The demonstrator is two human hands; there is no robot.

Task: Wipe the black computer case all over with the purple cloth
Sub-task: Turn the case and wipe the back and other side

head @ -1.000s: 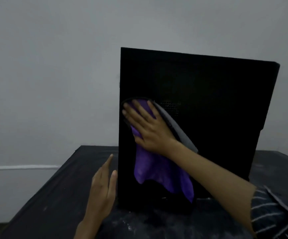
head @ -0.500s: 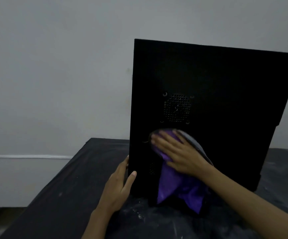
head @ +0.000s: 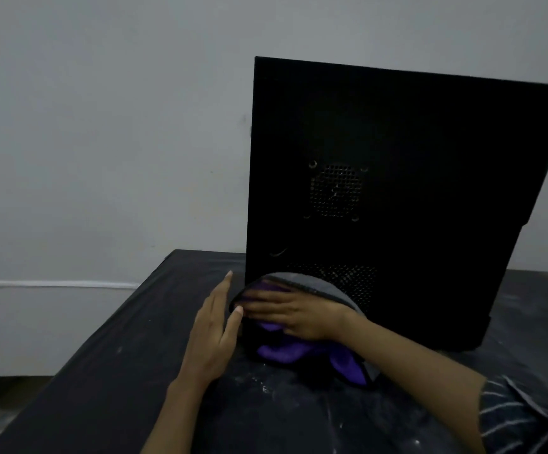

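The black computer case (head: pixel 430 158) stands upright on the dark table (head: pixel 102 371), its vented side panel facing me. My right hand (head: pixel 298 317) presses the purple cloth (head: pixel 279 353) flat against the bottom left part of that panel, fingers stretched out to the left. The cloth has a grey edge and bunches on the table below the hand. My left hand (head: pixel 215 335) is flat with straight fingers against the case's left edge, right beside the cloth.
The table surface shows white dust specks in front of the case. A plain grey wall stands behind. The table's left edge runs diagonally at the left, with floor beyond it. My striped sleeve (head: pixel 521 417) shows at the bottom right.
My right hand has slid the cloth down the panel from mid-height to the bottom left corner. My left hand has come up against the case's left edge.
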